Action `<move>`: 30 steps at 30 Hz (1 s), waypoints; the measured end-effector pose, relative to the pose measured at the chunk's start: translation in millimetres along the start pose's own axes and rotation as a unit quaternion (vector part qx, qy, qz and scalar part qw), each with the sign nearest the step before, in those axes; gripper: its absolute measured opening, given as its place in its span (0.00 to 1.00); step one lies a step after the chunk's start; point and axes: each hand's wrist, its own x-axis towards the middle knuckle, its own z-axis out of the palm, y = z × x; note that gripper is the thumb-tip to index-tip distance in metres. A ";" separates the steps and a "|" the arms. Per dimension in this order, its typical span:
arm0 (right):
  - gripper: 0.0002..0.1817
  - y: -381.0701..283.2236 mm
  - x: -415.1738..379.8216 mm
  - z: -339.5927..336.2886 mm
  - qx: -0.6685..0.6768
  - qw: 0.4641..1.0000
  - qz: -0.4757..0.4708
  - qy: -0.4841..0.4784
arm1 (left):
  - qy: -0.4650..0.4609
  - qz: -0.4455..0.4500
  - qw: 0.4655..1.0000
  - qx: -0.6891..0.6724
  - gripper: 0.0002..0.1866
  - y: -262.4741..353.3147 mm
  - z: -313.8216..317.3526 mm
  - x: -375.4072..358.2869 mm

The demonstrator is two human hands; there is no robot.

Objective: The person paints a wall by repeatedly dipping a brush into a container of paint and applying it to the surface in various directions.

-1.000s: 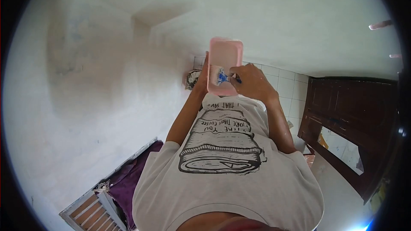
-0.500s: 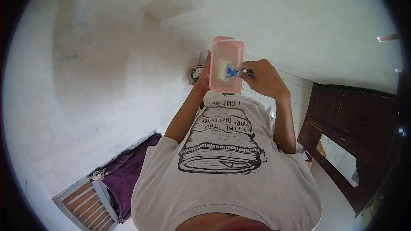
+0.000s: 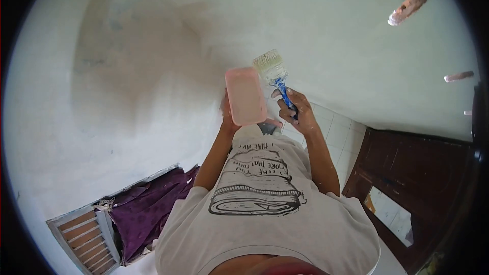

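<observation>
My left hand (image 3: 228, 115) is wrapped around the left side of a pink plastic tub (image 3: 242, 72) with pale paint inside. Part of that hand is hidden behind the tub. In my right hand (image 3: 302, 113) is a wide paintbrush (image 3: 277, 79), gripped by its blue, paint-spotted handle. Its bristles point up, whitish with paint, just beyond the tub's upper right corner. Both hands are out in front of my chest.
A pale wall (image 3: 351, 40) with patches of exposed brick (image 3: 408, 6) rises ahead and right. Purple cloth (image 3: 147, 209) hangs by a slatted window (image 3: 89, 237) at lower left. Dark wooden furniture (image 3: 402, 158) stands right, over white floor tiles (image 3: 326, 122).
The paintbrush has come up out of the tub and now points away from me. The tub has shifted left and slightly down in view.
</observation>
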 end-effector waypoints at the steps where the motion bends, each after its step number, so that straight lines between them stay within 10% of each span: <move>1: 0.25 1.9 9.3 7.3 -0.011 1.000 -0.007 0.026 | 0.014 0.017 1.000 -0.003 0.32 7.1 -5.1 -3.4; 7: 0.28 1.6 60.7 41.6 -0.027 0.996 -0.072 0.045 | -0.082 0.091 0.992 -0.009 0.32 53.1 32.9 -44.1; 12: 0.20 -4.5 113.2 83.5 0.087 0.991 -0.103 -0.027 | 0.055 0.168 0.983 -0.045 0.33 61.3 -44.4 -47.3; 19: 0.13 -22.9 201.1 155.0 -0.220 0.966 -0.139 0.011 | 0.048 0.164 0.983 -0.060 0.32 90.8 -40.3 -49.4; 26: 0.16 -153.3 252.3 285.7 -0.371 0.847 -0.379 0.042 | 0.029 0.174 0.984 -0.035 0.33 112.9 -67.8 -50.8; 28: 0.16 -143.1 282.2 279.4 -0.478 0.705 -0.495 0.172 | 0.025 0.170 0.984 -0.034 0.33 118.5 -74.8 -51.2; 30: 0.18 -96.1 305.7 234.1 -0.456 0.766 -0.408 0.198 | 0.035 0.179 0.982 -0.055 0.33 117.1 -86.3 -50.9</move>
